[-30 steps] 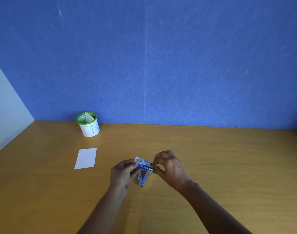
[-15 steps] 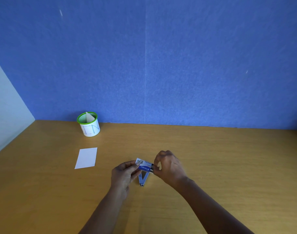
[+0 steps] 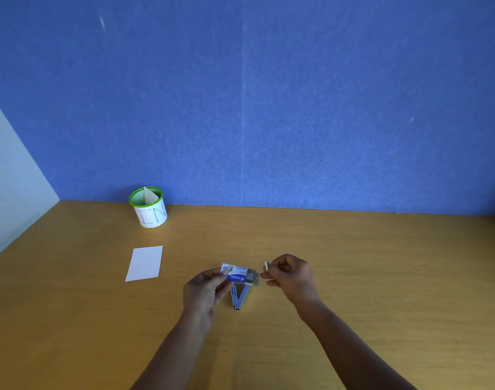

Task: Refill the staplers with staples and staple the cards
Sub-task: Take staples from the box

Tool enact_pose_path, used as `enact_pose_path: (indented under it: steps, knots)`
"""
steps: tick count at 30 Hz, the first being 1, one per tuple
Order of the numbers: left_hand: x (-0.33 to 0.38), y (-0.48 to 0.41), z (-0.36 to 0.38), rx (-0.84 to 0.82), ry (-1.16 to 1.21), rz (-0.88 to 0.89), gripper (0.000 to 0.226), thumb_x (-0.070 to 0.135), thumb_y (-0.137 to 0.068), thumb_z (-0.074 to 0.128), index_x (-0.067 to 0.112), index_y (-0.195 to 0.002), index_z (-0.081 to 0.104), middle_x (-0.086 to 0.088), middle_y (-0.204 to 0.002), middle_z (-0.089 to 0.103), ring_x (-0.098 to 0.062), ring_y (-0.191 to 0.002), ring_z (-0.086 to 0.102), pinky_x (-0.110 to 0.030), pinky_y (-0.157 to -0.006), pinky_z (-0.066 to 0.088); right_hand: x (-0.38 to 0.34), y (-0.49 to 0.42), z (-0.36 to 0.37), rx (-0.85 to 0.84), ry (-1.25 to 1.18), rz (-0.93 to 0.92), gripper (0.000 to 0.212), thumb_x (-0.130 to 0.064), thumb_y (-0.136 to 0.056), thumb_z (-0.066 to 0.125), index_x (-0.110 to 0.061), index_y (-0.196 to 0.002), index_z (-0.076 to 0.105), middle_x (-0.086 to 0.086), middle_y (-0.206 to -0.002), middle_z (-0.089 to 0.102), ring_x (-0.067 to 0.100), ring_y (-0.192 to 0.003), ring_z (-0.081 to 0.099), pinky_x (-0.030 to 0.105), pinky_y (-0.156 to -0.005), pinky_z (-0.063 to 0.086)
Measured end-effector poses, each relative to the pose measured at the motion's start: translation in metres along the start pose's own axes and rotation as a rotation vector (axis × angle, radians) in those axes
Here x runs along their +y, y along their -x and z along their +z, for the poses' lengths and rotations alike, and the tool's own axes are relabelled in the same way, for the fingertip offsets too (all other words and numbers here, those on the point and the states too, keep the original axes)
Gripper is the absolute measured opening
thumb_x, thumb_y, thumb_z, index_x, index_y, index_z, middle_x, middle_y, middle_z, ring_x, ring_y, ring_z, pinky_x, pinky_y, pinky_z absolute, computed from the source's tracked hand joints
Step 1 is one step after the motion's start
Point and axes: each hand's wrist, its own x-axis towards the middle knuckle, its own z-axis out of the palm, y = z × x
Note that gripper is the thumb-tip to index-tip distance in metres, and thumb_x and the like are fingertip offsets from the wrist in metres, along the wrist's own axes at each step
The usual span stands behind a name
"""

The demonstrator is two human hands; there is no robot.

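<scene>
Against a blue felt wall (image 3: 297, 108), with a pale side panel (image 3: 9, 178) at 9 o'clock, a wooden tabletop (image 3: 381, 277) carries a stapler-refilling job in progress. Two bare forearms reach in from 6 o'clock.

The left hand (image 3: 204, 291) holds a blue-and-white staple box (image 3: 236, 274) just above the tabletop, thumb on top and fingers curled beneath its left end. The box's grey contents (image 3: 250, 278) show at its open right end. At 3 o'clock of the box and just apart from it, the right hand (image 3: 290, 274) is curled, its thumb and forefinger pinching a small pale strip (image 3: 266, 266) that stands up from the fingertips; what the strip is made of cannot be told.

A green-rimmed white cup (image 3: 152, 215), hand-lettered and holding one folded card (image 3: 149, 196), stands at 10 o'clock of the hands, close to the wall. A blank white card (image 3: 145, 263) lies flat at 9 o'clock of the box, well apart from it. At 6 o'clock of the box, a metal stapler (image 3: 240, 298) lies on the tabletop, swung open in a V with its hinge nearest the person.
</scene>
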Motion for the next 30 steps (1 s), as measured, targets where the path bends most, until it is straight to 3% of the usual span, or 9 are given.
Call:
enact_pose_path:
  steps: [4,7,11,17,22,30]
  knots:
    - [0.000,-0.001,0.000,-0.005,0.043,-0.015,0.010,-0.009,-0.079,0.064,-0.002,-0.082,0.058,-0.019,-0.085,0.064,-0.023,-0.075,0.064,-0.022,-0.055,0.058,0.002,0.005,-0.001,0.017,-0.408,0.202,0.010,0.006,-0.087,0.054,-0.005,-0.085,0.052,0.014,-0.076,0.063,0.019,-0.064,0.063,0.021,-0.056,0.054]
    - [-0.001,-0.003,0.000,0.000,0.065,-0.021,0.012,-0.009,-0.079,0.064,-0.001,-0.082,0.057,-0.017,-0.085,0.064,-0.023,-0.076,0.064,-0.023,-0.055,0.058,0.006,0.007,0.000,-0.052,-0.541,0.297,0.014,0.006,-0.091,0.044,-0.003,-0.089,0.055,0.012,-0.075,0.059,0.019,-0.066,0.058,0.023,-0.059,0.054]
    - [-0.004,-0.003,0.001,0.001,0.081,-0.026,0.014,-0.009,-0.078,0.065,0.000,-0.084,0.057,-0.017,-0.087,0.064,-0.024,-0.078,0.064,-0.024,-0.057,0.059,0.005,0.011,0.004,-0.157,-0.573,0.423,0.023,0.001,-0.091,0.042,0.002,-0.079,0.061,0.013,-0.077,0.061,0.019,-0.068,0.058,0.026,-0.066,0.055]
    - [-0.002,0.001,0.004,-0.018,0.075,-0.016,0.025,-0.009,-0.081,0.062,-0.003,-0.104,0.058,-0.019,-0.093,0.064,-0.022,-0.076,0.065,-0.023,-0.057,0.058,-0.001,0.009,0.009,-0.256,-0.562,0.412,0.016,-0.012,-0.091,0.056,-0.001,-0.093,0.066,0.011,-0.088,0.064,0.016,-0.076,0.061,0.024,-0.073,0.056]
    - [0.000,0.003,0.005,-0.057,0.048,-0.006,0.028,-0.008,-0.083,0.060,-0.001,-0.110,0.060,-0.017,-0.091,0.065,-0.023,-0.081,0.064,-0.023,-0.065,0.057,0.004,0.006,0.012,-0.267,-0.542,0.365,0.017,-0.013,-0.088,0.061,-0.002,-0.099,0.064,0.005,-0.086,0.064,0.012,-0.077,0.062,0.017,-0.067,0.056]
    - [-0.005,0.001,0.004,-0.095,0.005,-0.011,0.031,-0.005,-0.083,0.062,-0.002,-0.114,0.061,-0.014,-0.092,0.067,-0.020,-0.082,0.066,-0.022,-0.068,0.057,0.007,0.002,0.014,-0.192,-0.482,0.352,0.005,-0.010,-0.085,0.064,-0.005,-0.086,0.063,0.004,-0.077,0.065,0.010,-0.072,0.061,0.015,-0.060,0.053]
